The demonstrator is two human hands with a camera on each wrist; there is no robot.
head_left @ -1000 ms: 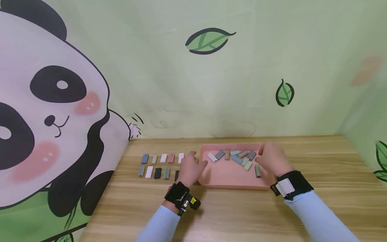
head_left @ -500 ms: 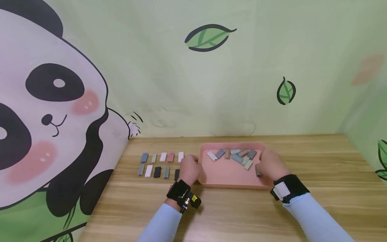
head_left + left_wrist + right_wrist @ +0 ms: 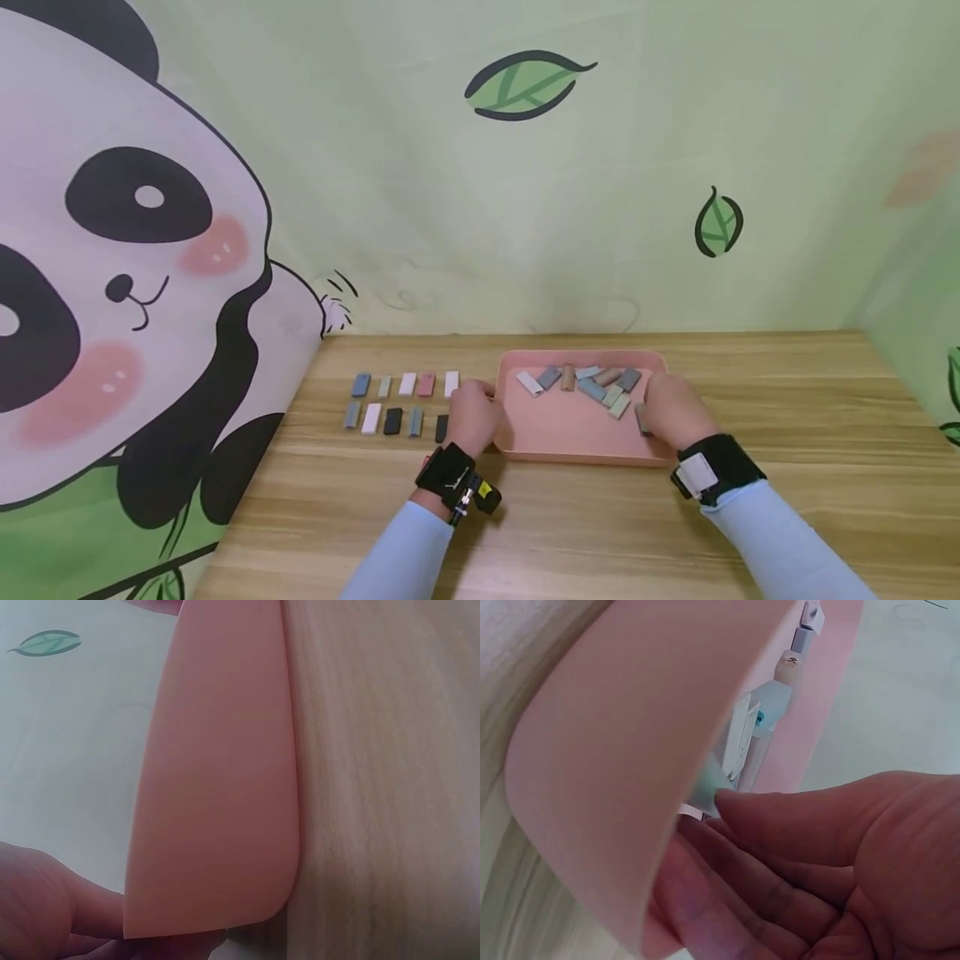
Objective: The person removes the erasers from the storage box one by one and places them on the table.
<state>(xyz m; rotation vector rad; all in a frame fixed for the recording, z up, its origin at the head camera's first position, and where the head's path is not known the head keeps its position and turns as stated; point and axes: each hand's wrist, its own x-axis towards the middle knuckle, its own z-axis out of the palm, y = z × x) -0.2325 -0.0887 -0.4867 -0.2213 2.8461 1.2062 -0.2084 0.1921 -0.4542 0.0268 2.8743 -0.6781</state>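
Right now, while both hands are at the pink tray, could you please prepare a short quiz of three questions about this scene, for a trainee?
1. True or false: to the left of the pink tray, small blocks lie in two rows on the wooden table.

2. What is the right hand gripping?
A) a black block
B) the tray's right end
C) the left sleeve

3. In the far row, which colour is the middle block between the two white blocks?

Key: 1. True. 2. B. 3. Reddish pink.
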